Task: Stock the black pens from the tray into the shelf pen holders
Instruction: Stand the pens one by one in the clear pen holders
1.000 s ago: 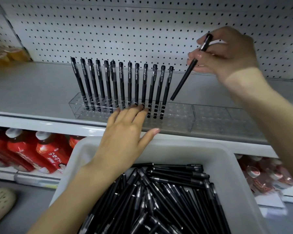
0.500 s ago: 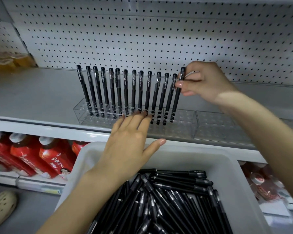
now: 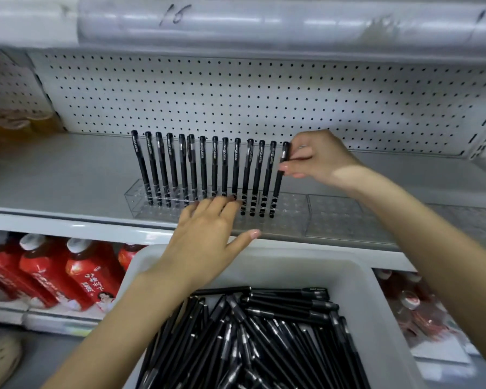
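- From my remote seat: right hand (image 3: 317,158) is up at the shelf (image 3: 68,178), thumb and fingertips pinching the cap end of one pen (image 3: 279,181).
- That pen stands nearly upright, leaning a little left at the bottom. Its lower end is down in the clear holder (image 3: 288,217), at the right end of the row (image 3: 202,167).
- The row is black pens standing side by side in the holder's back holes, caps up, white print on the barrels.
- Left hand (image 3: 208,228) lies palm down on the holder's front, fingers straight and slightly spread, gripping nothing. The thumb sticks out to the right over the shelf lip.
- A second holder (image 3: 338,217) sits just to the right, touching the first. I see no pens in it.
- The white tray (image 3: 361,279) is below the shelf edge, nearest me, with loose pens (image 3: 264,341) heaped in it at all angles. The left forearm crosses its far left corner.
- Pegboard (image 3: 236,94) backs the shelf.
- Red bottles (image 3: 54,270) lie on the lower shelf, left of the tray. More packs at lower right are too blurred to read.
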{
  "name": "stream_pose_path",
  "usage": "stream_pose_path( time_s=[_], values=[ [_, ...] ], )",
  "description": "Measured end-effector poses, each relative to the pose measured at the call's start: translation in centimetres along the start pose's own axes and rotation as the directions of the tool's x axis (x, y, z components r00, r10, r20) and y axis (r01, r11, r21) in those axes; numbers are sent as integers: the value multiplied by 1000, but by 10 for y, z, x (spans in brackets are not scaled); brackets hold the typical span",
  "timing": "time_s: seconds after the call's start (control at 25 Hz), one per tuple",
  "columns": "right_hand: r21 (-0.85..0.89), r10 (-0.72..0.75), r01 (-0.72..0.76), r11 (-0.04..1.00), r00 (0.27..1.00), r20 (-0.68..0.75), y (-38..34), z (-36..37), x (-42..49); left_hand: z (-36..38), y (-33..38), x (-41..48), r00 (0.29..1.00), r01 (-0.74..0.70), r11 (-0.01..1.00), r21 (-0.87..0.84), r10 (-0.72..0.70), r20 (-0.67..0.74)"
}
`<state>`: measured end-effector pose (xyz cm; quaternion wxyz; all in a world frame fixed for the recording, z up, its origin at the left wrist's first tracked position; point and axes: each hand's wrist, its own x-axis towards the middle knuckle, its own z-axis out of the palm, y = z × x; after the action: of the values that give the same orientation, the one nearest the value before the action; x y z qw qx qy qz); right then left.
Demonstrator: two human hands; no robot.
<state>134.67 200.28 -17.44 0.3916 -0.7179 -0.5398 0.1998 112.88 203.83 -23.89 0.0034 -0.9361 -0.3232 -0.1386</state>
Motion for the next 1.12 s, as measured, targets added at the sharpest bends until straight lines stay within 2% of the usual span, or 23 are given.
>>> stream_pose_path(
  time_s=[0.16,0.28,0.36,0.44,0.52,0.64,0.76,0.84,1.0,1.12],
  values=[
    [-161,28,-26,987,1000,10,4,2,-4,-7,2,-2,999,-9,999,-39,11,49],
    [-286,94,-120,951,990,-102,0,-7,-24,-13,3,-14,999,-9,989,-149,5,-32],
    [-211,55,-95,973,981,-187,-2,-1,-53,-11,0,-26,998,28,961,-274,-42,-46],
    [-115,-1,-24,993,977,-213,1,19,-92,-3,-6,-38,998,49,959,-278,-54,-11],
    [59,31,-24,998,993,-115,7,46,-129,8,-12,-49,998,55,983,-175,-49,37],
    [206,155,-194,959,969,191,19,85,-164,17,-16,-58,997,57,995,-81,-54,46],
    [138,213,-253,957,943,254,34,109,-174,19,-14,-61,998,60,993,-100,-59,19],
    [95,178,-210,973,947,267,34,114,-170,19,-15,-62,997,78,989,-129,-76,21],
    [-108,95,-61,992,934,344,31,119,-158,22,-15,-62,997,82,985,-149,-82,6],
    [-90,104,-77,993,932,347,32,124,-159,23,-15,-60,996,84,983,-163,-85,-1]
  ],
)
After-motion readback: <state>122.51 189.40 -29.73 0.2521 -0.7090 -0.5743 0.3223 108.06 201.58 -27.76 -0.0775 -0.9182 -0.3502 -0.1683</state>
